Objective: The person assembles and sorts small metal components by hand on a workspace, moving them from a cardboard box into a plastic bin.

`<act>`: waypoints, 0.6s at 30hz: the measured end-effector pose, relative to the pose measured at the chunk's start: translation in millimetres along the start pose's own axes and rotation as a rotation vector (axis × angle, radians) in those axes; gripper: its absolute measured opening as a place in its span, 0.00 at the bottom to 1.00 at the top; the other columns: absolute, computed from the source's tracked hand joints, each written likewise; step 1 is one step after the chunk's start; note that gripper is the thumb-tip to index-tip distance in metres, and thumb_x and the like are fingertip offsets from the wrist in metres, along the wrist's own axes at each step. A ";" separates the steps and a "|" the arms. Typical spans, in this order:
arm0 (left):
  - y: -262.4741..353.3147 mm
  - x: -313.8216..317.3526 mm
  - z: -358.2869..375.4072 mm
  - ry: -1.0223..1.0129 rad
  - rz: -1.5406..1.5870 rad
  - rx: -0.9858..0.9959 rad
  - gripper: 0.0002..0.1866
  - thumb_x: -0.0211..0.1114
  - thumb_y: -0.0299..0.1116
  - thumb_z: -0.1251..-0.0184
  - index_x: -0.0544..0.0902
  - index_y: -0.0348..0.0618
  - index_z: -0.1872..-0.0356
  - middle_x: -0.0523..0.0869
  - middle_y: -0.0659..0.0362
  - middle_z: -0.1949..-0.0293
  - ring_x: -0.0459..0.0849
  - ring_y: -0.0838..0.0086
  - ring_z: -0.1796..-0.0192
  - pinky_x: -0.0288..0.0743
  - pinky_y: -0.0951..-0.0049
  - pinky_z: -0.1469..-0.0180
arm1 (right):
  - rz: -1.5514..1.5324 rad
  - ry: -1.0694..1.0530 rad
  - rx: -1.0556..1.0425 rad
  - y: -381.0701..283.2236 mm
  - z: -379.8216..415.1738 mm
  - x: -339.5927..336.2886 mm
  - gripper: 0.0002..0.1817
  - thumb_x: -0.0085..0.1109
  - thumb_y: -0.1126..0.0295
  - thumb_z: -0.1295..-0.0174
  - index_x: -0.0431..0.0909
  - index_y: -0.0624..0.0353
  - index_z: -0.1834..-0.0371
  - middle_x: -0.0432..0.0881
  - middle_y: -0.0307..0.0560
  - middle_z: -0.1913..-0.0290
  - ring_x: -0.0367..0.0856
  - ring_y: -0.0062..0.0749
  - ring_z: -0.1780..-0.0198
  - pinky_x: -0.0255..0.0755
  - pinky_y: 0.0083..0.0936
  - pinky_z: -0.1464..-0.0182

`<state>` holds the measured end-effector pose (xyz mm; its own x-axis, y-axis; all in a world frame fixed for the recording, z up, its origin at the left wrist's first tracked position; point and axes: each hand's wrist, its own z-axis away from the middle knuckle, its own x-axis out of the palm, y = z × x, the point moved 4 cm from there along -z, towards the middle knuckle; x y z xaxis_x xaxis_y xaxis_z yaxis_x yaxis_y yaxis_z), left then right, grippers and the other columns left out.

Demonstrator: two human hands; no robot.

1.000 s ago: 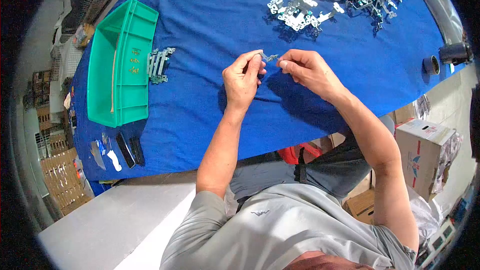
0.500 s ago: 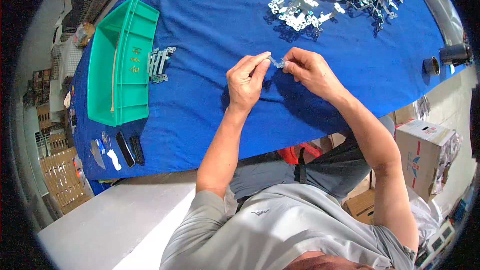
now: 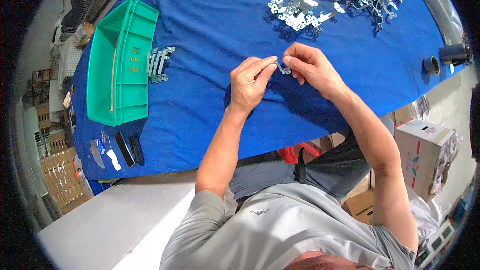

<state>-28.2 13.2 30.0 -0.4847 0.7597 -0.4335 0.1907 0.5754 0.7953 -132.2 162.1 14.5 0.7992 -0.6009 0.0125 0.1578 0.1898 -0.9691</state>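
Observation:
Over the middle of the blue cloth, my left hand pinches one end of a small silvery metal bracket between thumb and fingertips. My right hand is right beside it, with thumb and index finger pressed together near the bracket's upper edge. Whatever sits in that right pinch is hidden or too small to name. Similar flat metal brackets lie in a heap beyond my hands. To the left, several longer brackets stand in a neat row against a green plastic bin.
A blue cloth covers the table. A knife, a white item and a dark phone-like slab lie at front left. A black cup-like object stands at the right edge. A white carton sits below, right.
The bracket and my left fingertips have shifted slightly right. My right fingers have moved from the bracket's right end to its upper side, and the bracket has tilted.

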 end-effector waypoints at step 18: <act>-24.1 0.3 7.5 0.109 0.299 -0.441 0.10 0.64 0.31 0.24 0.89 0.40 0.51 0.89 0.60 0.68 0.85 0.83 0.70 0.76 0.81 0.75 | 0.099 0.026 -0.085 -5.5 2.0 6.9 0.11 0.57 0.65 0.27 0.80 0.62 0.59 0.82 0.37 0.69 0.74 0.18 0.71 0.70 0.24 0.69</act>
<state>-26.6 1.8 7.5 -0.5541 0.8217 -0.1331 -0.0310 0.1394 0.9897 -126.3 158.4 20.5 0.7930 -0.6027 -0.0891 0.0287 0.1831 -0.9827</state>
